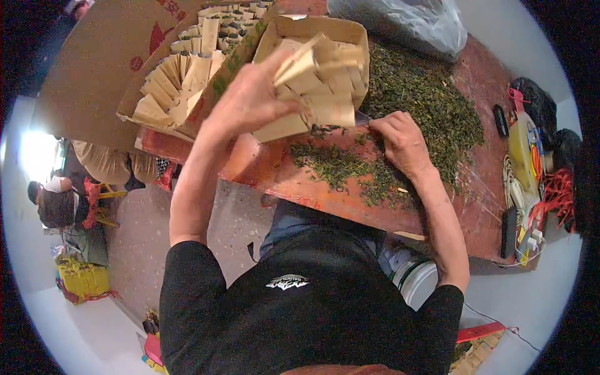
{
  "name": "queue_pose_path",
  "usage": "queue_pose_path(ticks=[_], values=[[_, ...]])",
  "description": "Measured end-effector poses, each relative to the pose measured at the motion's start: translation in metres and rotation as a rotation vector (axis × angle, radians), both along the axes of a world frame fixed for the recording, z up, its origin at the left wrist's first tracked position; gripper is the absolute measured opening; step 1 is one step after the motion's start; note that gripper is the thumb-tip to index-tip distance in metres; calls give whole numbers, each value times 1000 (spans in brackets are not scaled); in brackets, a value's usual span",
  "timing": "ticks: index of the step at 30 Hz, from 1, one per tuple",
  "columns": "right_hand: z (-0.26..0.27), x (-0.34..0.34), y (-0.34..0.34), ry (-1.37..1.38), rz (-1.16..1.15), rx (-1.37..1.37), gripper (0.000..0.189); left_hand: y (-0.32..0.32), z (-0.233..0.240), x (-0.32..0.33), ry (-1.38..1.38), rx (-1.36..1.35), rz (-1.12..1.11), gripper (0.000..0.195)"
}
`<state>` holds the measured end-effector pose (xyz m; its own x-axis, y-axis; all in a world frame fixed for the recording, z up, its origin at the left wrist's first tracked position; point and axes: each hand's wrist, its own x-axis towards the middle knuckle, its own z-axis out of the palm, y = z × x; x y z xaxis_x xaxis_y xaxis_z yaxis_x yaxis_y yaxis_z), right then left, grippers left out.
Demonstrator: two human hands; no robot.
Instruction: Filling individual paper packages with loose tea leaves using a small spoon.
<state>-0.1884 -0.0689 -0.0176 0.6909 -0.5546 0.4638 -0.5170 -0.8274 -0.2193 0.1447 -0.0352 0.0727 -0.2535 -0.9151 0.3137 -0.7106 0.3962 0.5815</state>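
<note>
My left hand [255, 98] is slightly blurred and grips several tan paper packets [300, 70] between thumb and fingers. They fan out over the near side of a small cardboard box [358, 28], where more packets overlap and it is hard to tell which are held. My right hand [405, 140] has its fingers bent together at the edge of the dried leaf pile [422, 98]. At its fingertips shows a thin translucent piece [363, 117], mostly hidden. Loose leaves [333, 161] are scattered on the red tabletop [262, 173] below both hands.
A long carton [124, 112] at left holds rows of paper packets, several showing dark leaves at their tops. A clear plastic bag [422, 23] lies behind the leaves. Cords and a yellow container [520, 154] crowd the right edge. A person [58, 201] sits at far left.
</note>
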Motion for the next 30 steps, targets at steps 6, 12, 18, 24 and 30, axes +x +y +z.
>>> queue_pose_path(ticks=[6, 12, 18, 24, 30], values=[[2, -14, 5, -59, -25, -4, 31, -3, -35, -20, -243, 50, -111, 64], [7, -18, 16, -105, -93, -18, 30, -17, -47, -23, -342, -12, -124, 62], [13, -18, 20, -85, -178, -101, 28, -27, -67, -22, -481, -240, -51, 64], [16, -19, 26, -90, -267, -141, 25, -25, -63, -24, -364, -103, -75, 110], [17, -18, 32, -106, -313, -166, 19, -24, -72, -8, -162, -41, -151, 119]])
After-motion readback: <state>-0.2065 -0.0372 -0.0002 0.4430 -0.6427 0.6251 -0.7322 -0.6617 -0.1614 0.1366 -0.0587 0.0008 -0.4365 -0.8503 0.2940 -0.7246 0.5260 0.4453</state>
